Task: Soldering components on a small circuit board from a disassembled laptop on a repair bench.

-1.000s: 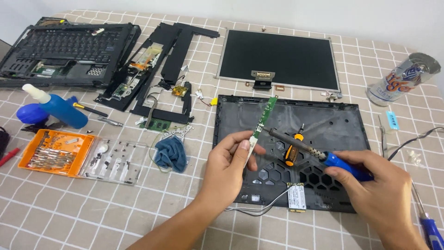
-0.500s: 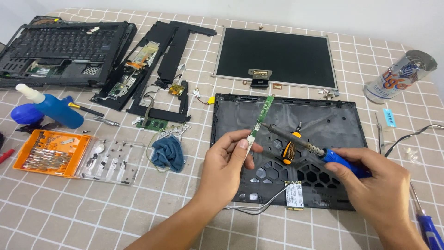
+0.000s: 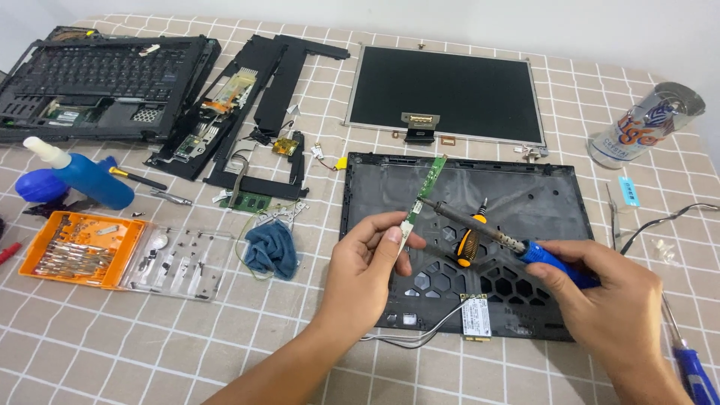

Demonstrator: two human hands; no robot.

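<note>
Over the black laptop base shell, lying on the checked surface, the left hand pinches the lower end of a narrow green circuit strip between thumb and fingers, holding it tilted above the shell's left half. The right hand is clenched around the blue handle of a soldering iron, its tip touching the strip about midway. An orange-and-black screwdriver lies on the shell under the iron. Behind the shell sits a bare display panel; well left of it, a blue cloth and an orange bit case
</note>
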